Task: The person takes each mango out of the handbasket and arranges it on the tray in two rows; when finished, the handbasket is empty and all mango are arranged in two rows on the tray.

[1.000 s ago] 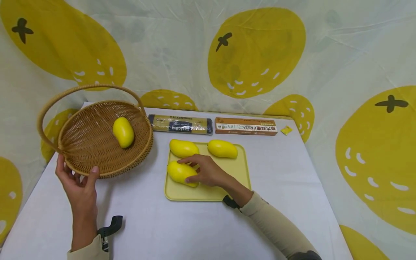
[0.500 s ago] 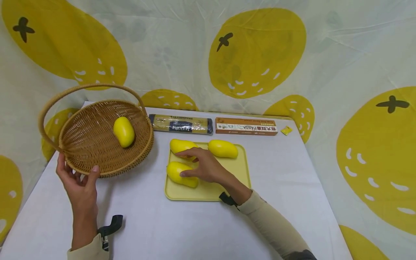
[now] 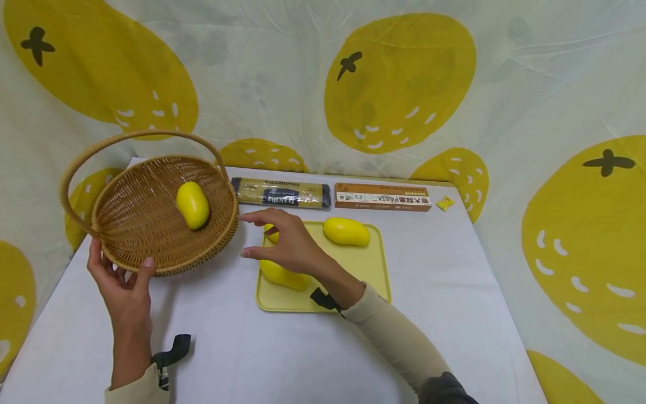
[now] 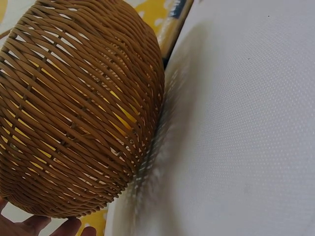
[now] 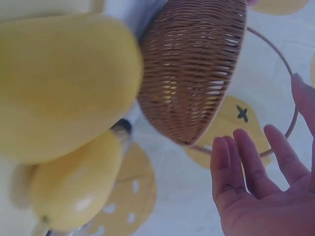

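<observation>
A brown wicker basket (image 3: 146,227) with an arched handle stands at the left, tilted toward me, with one yellow mango (image 3: 193,205) inside. My left hand (image 3: 125,300) grips its near rim, thumb on the edge; the left wrist view has only the fingertips (image 4: 69,227) under the woven side. Above the left edge of a pale yellow tray (image 3: 353,275) is my right hand (image 3: 292,244), thumb and fingers spread, holding nothing, fingertips close to the basket. It partly covers two tray mangoes, a near one (image 3: 284,276) and a far one (image 3: 272,233). Another mango (image 3: 346,231) lies at the tray's back right.
Behind the tray lie a spaghetti packet (image 3: 281,193) and a pasta box (image 3: 382,197), side by side. A small yellow wrapped piece (image 3: 444,202) sits to their right. The white-covered table (image 3: 439,314) meets a fruit-patterned cloth at the back.
My right hand has let go of the near mango on the tray and moved left toward the basket, fingers spread. The left hand and basket have stayed in place.
</observation>
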### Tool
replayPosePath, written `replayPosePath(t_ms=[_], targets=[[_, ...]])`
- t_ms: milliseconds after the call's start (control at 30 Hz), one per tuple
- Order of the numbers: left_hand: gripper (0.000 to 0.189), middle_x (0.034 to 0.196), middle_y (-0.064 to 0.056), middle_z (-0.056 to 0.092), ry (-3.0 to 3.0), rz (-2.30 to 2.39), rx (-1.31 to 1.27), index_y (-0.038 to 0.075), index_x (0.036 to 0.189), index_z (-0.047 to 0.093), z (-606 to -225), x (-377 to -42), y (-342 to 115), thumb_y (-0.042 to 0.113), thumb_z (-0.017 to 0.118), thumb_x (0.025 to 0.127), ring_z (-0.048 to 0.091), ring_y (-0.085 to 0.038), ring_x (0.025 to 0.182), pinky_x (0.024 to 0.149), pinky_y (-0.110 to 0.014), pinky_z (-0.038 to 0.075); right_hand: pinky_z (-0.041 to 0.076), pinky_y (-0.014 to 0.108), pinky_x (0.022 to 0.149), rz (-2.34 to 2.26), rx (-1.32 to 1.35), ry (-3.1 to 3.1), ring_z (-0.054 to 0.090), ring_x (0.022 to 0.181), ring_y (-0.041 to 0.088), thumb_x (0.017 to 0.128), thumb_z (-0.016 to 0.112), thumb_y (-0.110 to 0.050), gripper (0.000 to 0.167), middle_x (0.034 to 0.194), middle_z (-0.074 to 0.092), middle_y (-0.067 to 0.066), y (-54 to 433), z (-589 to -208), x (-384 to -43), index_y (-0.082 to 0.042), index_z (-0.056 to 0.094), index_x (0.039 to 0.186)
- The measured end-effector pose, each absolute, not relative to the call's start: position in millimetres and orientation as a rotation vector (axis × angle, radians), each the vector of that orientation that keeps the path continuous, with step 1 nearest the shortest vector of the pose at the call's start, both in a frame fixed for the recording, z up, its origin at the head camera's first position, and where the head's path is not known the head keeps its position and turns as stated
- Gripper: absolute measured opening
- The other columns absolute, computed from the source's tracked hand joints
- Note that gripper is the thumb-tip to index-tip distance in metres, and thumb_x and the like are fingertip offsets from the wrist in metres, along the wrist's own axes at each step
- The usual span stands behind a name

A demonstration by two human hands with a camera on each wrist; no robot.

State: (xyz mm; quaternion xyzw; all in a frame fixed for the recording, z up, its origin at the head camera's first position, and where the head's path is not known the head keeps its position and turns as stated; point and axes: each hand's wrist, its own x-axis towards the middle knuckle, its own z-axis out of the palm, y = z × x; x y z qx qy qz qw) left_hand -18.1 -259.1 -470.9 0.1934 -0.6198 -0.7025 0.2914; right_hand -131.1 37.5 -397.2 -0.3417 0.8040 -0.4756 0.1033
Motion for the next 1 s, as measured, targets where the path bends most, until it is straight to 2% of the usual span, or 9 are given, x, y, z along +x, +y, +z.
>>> replayPosePath(t_ms=[100,233,400,533,667,733,833,1000], targets=[[0.092,0.17,-0.001,0.028,-1.663,-1.867,0.528,0.033,0.165,0.025,-471.5,-17.5,-259.4,-0.002,0.073,0.095,0.033,-0.026,0.154,0.12,-0.027,0.036,0.056,0.022,0.097,-1.432,-1.028,2.377,0.06,0.124,0.012,0.09,0.088,-0.03,0.063,0.145,0.065,-0.007,22.8,-393.7,-132.8,-0.025,0.064,0.148],[0.092,0.169,-0.001,0.029,-1.658,-1.857,0.54,0.033,0.165,0.026,-471.5,-16.9,-260.8,-0.002,0.073,0.095,0.033,-0.025,0.154,0.119,-0.026,0.037,0.055,0.019,0.098,-1.471,-1.07,2.363,0.06,0.129,0.013,0.09,0.087,-0.031,0.066,0.15,0.062,-0.006,1.4,-389.9,-136.2,-0.025,0.061,0.15],[0.091,0.169,-0.002,0.03,-1.649,-1.858,0.536,0.033,0.165,0.027,-471.6,-17.5,-261.5,-0.003,0.073,0.095,0.034,-0.026,0.153,0.119,-0.026,0.038,0.057,0.024,0.096,-1.509,-1.097,2.386,0.059,0.129,0.011,0.088,0.089,-0.032,0.07,0.151,0.063,-0.004,-23.8,-389.1,-142.0,-0.021,0.06,0.151],[0.092,0.169,-0.002,0.03,-1.646,-1.862,0.524,0.032,0.165,0.027,-472.2,-17.8,-261.4,-0.004,0.073,0.094,0.034,-0.026,0.153,0.119,-0.025,0.039,0.053,0.022,0.098,-1.468,-1.086,2.443,0.059,0.127,0.008,0.088,0.089,-0.035,0.071,0.152,0.062,-0.003,-43.3,-389.6,-147.3,-0.021,0.059,0.152],[0.093,0.169,-0.003,0.029,-1.641,-1.859,0.515,0.031,0.165,0.026,-472.9,-17.2,-261.4,-0.004,0.074,0.094,0.035,-0.027,0.154,0.122,-0.027,0.038,0.046,0.017,0.106,-1.382,-1.076,2.496,0.056,0.136,0.007,0.089,0.088,-0.038,0.072,0.153,0.061,-0.003,-63.6,-389.1,-153.0,-0.023,0.058,0.153],[0.092,0.169,-0.004,0.029,-1.639,-1.858,0.511,0.031,0.165,0.026,-473.0,-17.0,-261.5,-0.003,0.074,0.094,0.035,-0.027,0.154,0.123,-0.027,0.038,0.047,0.015,0.101,-1.353,-1.063,2.507,0.058,0.132,0.007,0.089,0.088,-0.038,0.072,0.151,0.062,-0.002,-73.2,-389.5,-155.6,-0.024,0.058,0.153],[0.092,0.168,-0.005,0.029,-1.634,-1.858,0.499,0.031,0.165,0.027,-473.0,-17.2,-260.9,-0.003,0.074,0.094,0.035,-0.028,0.154,0.123,-0.029,0.038,0.045,0.015,0.1,-1.295,-1.038,2.532,0.057,0.132,0.005,0.089,0.087,-0.04,0.073,0.152,0.061,-0.006,-85.2,-390.2,-159.7,-0.029,0.056,0.154],[0.092,0.169,-0.004,0.029,-1.639,-1.862,0.491,0.03,0.165,0.026,-472.7,-18.6,-258.4,-0.004,0.073,0.094,0.035,-0.029,0.153,0.121,-0.029,0.039,0.036,0.024,0.12,-1.16,-1.022,2.605,0.049,0.145,0.007,0.091,0.083,-0.046,0.074,0.158,0.056,-0.009,-99.4,-391.2,-168.0,-0.033,0.052,0.156]])
